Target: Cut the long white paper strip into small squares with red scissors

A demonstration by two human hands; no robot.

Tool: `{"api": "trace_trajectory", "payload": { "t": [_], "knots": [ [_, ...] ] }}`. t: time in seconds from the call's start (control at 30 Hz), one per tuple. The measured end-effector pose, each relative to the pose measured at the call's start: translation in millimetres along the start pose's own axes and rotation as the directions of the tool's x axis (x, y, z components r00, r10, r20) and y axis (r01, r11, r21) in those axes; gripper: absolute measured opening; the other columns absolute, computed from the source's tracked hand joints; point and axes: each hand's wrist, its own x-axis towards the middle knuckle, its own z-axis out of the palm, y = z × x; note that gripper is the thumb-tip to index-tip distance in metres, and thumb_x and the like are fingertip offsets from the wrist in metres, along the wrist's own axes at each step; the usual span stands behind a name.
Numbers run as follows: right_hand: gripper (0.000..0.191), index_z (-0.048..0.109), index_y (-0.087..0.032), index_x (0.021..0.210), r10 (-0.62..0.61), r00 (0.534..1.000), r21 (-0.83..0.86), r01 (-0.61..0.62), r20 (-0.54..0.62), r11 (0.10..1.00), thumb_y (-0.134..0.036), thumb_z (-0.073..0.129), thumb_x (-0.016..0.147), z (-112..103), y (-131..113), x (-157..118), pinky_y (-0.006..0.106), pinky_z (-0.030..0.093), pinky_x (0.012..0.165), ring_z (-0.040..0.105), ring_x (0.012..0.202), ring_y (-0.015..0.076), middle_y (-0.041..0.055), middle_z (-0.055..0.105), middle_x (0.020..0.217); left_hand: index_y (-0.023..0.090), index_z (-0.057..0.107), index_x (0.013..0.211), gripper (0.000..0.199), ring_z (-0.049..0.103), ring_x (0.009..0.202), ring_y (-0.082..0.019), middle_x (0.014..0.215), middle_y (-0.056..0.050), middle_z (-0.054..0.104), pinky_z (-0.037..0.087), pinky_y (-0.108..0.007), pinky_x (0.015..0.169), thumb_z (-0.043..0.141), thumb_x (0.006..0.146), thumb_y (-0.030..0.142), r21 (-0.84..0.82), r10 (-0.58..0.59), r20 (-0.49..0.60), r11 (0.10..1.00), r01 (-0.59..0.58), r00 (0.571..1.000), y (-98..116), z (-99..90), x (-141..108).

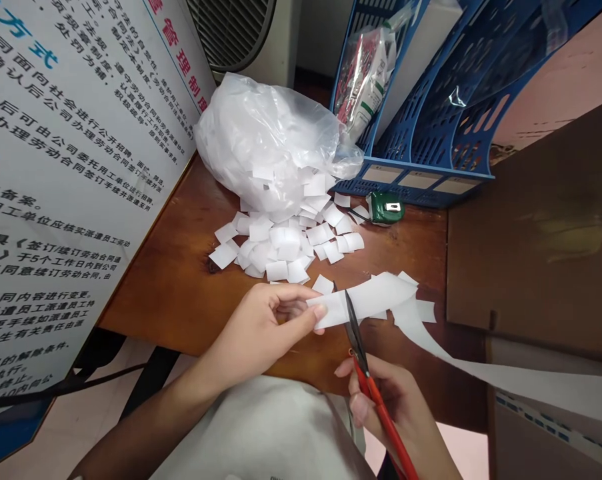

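My left hand (275,320) pinches the left end of a long white paper strip (381,293) between thumb and fingers. The strip runs right, folds over and trails off past the right edge of the view. In my right hand (395,393) is a pair of scissors (368,380) with red handles and dark blades. The blades straddle the strip a short way right of my left thumb. Cut white paper pieces (285,247) lie in a loose heap beyond my left hand, and a few more lie under the strip.
A clear plastic bag (265,127) of white pieces slumps behind the heap. To its right stand a green tape measure (385,208) and a blue file rack (425,177). A printed board (81,187) borders the wooden table (181,280) on the left, a brown box (535,233) on the right.
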Motion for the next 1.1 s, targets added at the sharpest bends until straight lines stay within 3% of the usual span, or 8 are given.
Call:
{"api": "trace_trajectory", "payload": {
  "t": [1.1],
  "knots": [
    [0.049, 0.066, -0.016, 0.108, -0.048, 0.999, 0.010, 0.048, 0.025, 0.999, -0.061, 0.066, 0.087, 1.6, -1.3, 4.3, 0.029, 0.046, 0.063, 0.054, 0.070, 0.0178, 0.0033, 0.054, 0.078, 0.018, 0.075, 0.095, 0.025, 0.063, 0.075, -0.014, 0.084, -0.003, 0.074, 0.049, -0.024, 0.070, 0.064, 0.098, 0.040, 0.021, -0.033, 0.010, 0.999, 0.033, 0.999, 1.0, -1.7, 2.3]
  ]
}}
